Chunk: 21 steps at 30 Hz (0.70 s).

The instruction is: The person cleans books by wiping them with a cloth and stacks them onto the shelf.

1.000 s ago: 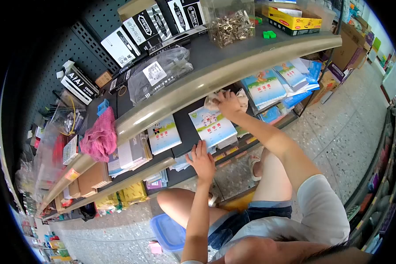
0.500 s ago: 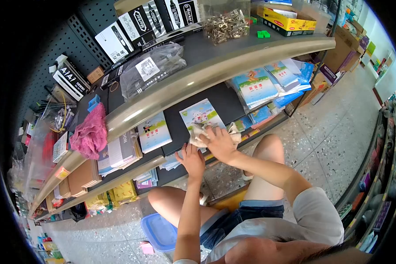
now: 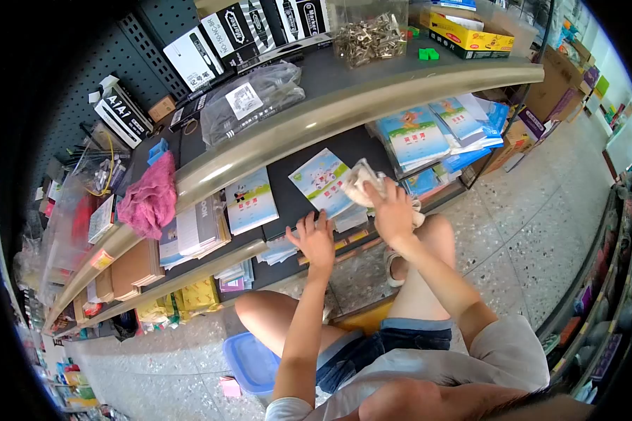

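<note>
My right hand (image 3: 393, 216) grips a crumpled cream cloth (image 3: 359, 181) over the right side of a colourful exercise book (image 3: 321, 178) on the lower shelf (image 3: 286, 168). Part of the cloth also hangs out below my palm. My left hand (image 3: 312, 242) has its fingers spread, with the fingertips at the book's lower corner; nothing is in its grasp. Left of that book lies a similar exercise book stack (image 3: 251, 201). To the right, more exercise books (image 3: 416, 137) in plastic wrapping are piled up.
The upper shelf's rounded edge (image 3: 358, 105) runs above my hands, with a pink cloth (image 3: 149, 198) draped over it. Marker boxes (image 3: 193, 59), a plastic bag (image 3: 260, 98) and a tub of metal clips (image 3: 369, 38) stand on top. A blue plastic stool (image 3: 251, 363) is on the floor.
My right hand has moved right with the cream cloth, uncovering more of the exercise book. My left hand has shifted slightly right, its fingers more spread.
</note>
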{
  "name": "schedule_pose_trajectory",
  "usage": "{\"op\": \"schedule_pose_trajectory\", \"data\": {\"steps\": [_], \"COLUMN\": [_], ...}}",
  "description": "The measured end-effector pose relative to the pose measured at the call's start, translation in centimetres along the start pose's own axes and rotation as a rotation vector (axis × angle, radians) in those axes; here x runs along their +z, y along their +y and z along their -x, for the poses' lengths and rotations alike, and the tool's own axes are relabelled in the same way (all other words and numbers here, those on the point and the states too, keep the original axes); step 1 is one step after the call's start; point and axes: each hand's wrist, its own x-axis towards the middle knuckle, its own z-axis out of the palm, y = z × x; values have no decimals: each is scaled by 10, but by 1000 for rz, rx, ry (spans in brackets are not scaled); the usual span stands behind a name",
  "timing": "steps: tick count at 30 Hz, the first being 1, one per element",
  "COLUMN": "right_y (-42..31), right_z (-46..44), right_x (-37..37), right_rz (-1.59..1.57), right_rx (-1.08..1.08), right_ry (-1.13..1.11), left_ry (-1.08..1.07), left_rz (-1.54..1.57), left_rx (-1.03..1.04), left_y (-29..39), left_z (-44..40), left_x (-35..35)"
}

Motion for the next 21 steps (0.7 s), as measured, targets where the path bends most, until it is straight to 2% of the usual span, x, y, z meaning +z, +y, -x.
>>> {"op": "schedule_pose_trajectory", "data": {"steps": [3, 6, 13, 17, 19, 21], "right_y": [-30, -52, -41, -4, 13, 17], "right_z": [4, 10, 10, -6, -15, -24], "right_x": [0, 14, 22, 15, 17, 16], "right_rz": [-77, -130, -105, 60, 286, 308], "right_rx": [-73, -153, -158, -72, -17, 26], "right_ry": [-26, -55, -128, -250, -267, -226], "left_ry": [10, -101, -182, -161, -170, -202], "left_rz": [119, 108, 82, 42, 52, 96], "left_rx": [-78, 15, 34, 60, 67, 30], "left_y": [12, -3, -9, -8, -8, -10], "left_z": [-11, -7, -9, -9, -9, -12], "left_x": [-7, 9, 4, 1, -2, -6]}}
